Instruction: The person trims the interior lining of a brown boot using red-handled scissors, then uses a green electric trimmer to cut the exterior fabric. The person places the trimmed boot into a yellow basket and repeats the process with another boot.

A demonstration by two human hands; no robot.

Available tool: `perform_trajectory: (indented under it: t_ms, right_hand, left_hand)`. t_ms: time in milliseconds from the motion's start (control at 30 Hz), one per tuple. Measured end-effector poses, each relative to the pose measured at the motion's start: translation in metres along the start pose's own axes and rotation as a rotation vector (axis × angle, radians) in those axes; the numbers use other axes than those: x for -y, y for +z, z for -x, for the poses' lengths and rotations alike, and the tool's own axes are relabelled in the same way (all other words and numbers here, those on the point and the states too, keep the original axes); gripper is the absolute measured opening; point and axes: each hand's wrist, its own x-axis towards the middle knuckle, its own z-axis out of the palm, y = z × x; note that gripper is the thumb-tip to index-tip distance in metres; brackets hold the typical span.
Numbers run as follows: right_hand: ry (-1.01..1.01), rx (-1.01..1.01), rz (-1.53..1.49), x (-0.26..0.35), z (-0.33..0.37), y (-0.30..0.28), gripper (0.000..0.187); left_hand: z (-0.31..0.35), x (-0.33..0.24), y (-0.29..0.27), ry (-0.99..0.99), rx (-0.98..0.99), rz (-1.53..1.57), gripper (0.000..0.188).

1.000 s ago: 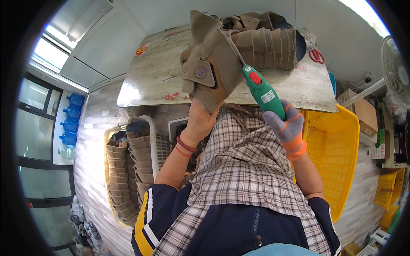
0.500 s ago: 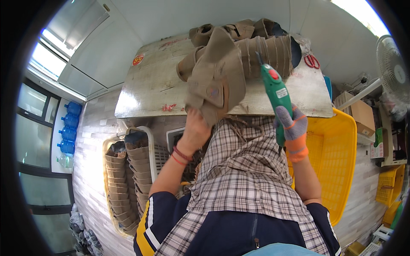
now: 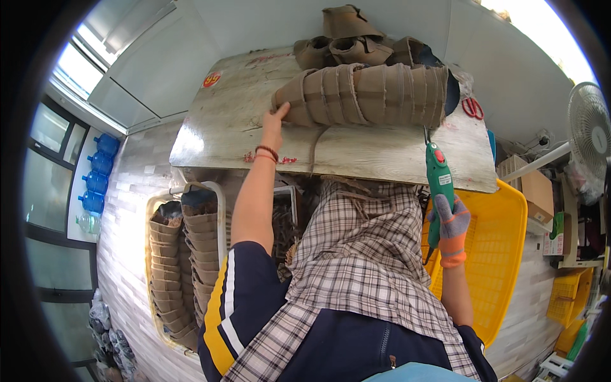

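Note:
A row of tan boot uppers (image 3: 369,95), nested one in another, lies across the table. My bare left hand (image 3: 273,124) is at its left end, the thumb over the edge of the outermost upper and the other fingers partly hidden. In my right hand (image 3: 452,218), which wears a grey and orange glove, is a green electric hand tool (image 3: 439,172) with a red button and a thin metal tip. The tip points away from me, close to the right end of the row. Behind the row is a pile of loose uppers (image 3: 359,49), one lying on top (image 3: 349,23).
Red-handled scissors (image 3: 472,108) lie at the table's right. Below the table (image 3: 216,137) on the left, a white basket (image 3: 223,223) holds stacked uppers. A yellow crate (image 3: 503,267) stands at my right. Brown strips (image 3: 347,186) lie on my checked apron. A fan (image 3: 587,124) stands far right.
My left hand has let go of a single upper, now on the back pile, and reached to the row's left end. My right hand has drawn the tool slightly back and right.

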Motion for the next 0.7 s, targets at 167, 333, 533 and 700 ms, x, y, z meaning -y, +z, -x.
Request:
perform_trajectory:
  t_ms: [167,333,533,700]
  right_hand:
    - [0.039,0.071,0.088,-0.001,-0.005,0.011,0.032]
    - [-0.122,0.117,0.296,-0.014,-0.007,0.019,0.038]
    - [-0.475,0.147,0.626,0.005,-0.003,0.029,0.045]
    - [-0.788,0.193,0.732,0.024,-0.005,0.043,0.049]
  left_hand:
    - [0.036,-0.021,-0.014,0.079,0.284,-0.005,0.045]
    - [0.078,-0.109,-0.038,0.344,0.156,-0.027,0.035]
    - [0.136,-0.205,-0.097,0.035,0.068,0.487,0.027]
    - [0.164,-0.222,-0.109,-0.153,0.257,0.715,0.026]
